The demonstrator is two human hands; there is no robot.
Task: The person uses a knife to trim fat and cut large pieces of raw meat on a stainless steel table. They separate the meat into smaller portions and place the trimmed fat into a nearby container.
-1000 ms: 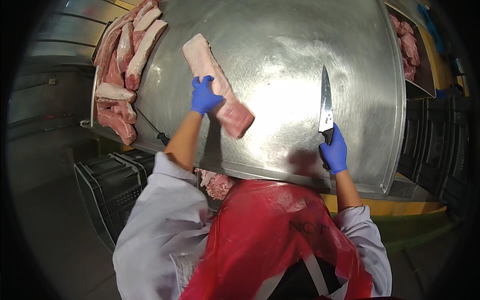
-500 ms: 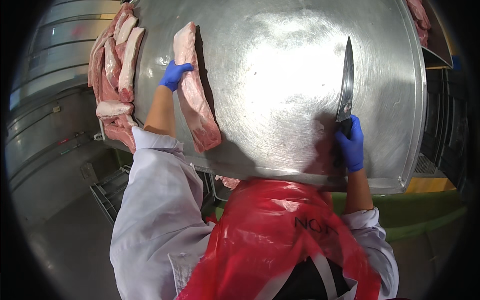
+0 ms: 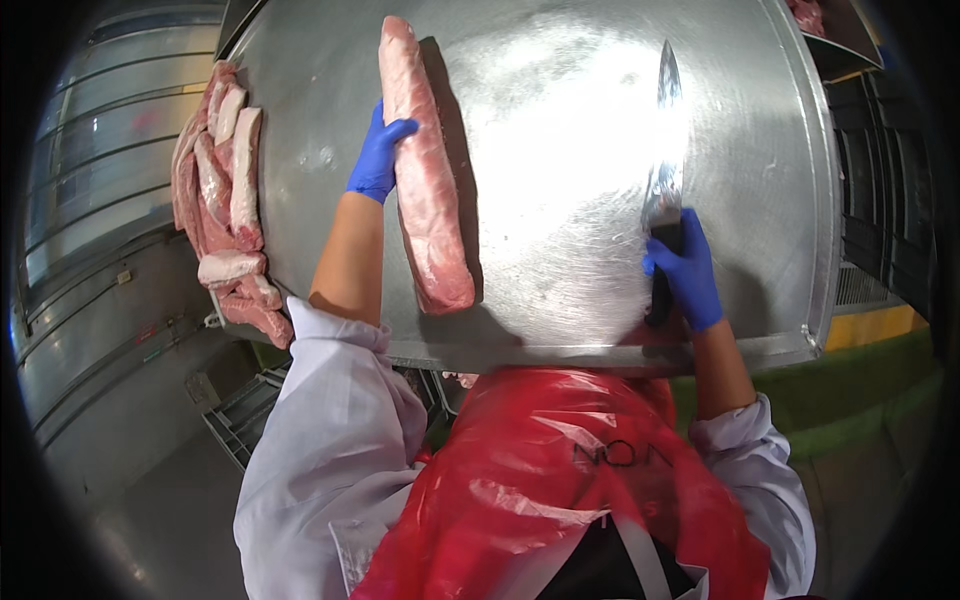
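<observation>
My left hand [image 3: 383, 152], in a blue glove, is closed round the left side of a long strip of raw meat [image 3: 432, 205], its thumb across the top. The strip is pink and pale, runs away from me, and casts a shadow on the metal table to its right. My right hand [image 3: 690, 268], also blue-gloved, grips the black handle of a knife [image 3: 668, 140]. The blade points away from me, well to the right of the strip and apart from it. The fingers under the left side of the strip are hidden.
A pile of raw meat strips [image 3: 215, 190] lies along the left edge of the metal table [image 3: 560, 300]. The table has a raised rim on the right and near sides. More meat [image 3: 808, 15] shows beyond the far right corner. Dark slatted panels [image 3: 880, 180] stand at the right.
My left hand and the meat strip have moved to the right, toward the middle of the table. My right hand has shifted slightly left with the knife, whose blade now shines brighter.
</observation>
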